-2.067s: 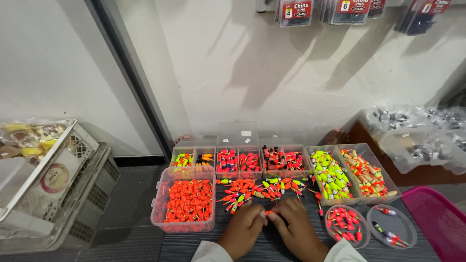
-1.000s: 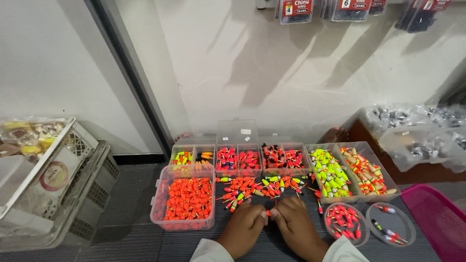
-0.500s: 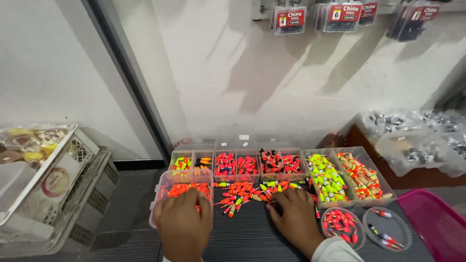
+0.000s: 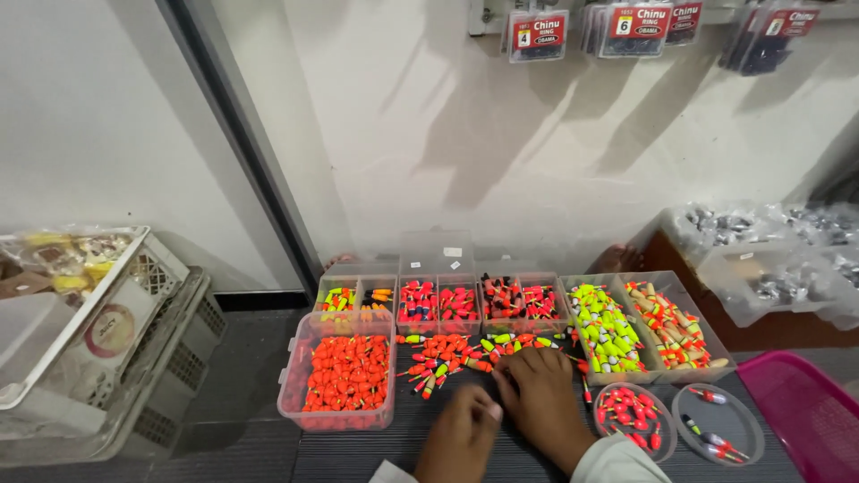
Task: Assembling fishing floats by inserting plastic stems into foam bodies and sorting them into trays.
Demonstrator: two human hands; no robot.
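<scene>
While both hands (image 4: 510, 416) rest, floats (image 4: 447, 353) scattered, axes mixed

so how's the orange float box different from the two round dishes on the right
The orange float box is rectangular, deep and packed with orange floats; the two round dishes are shallow, with only scattered red floats, the right-hand one nearly bare. The box sits left of the hands, the dishes right. All are clear plastic.
</scene>
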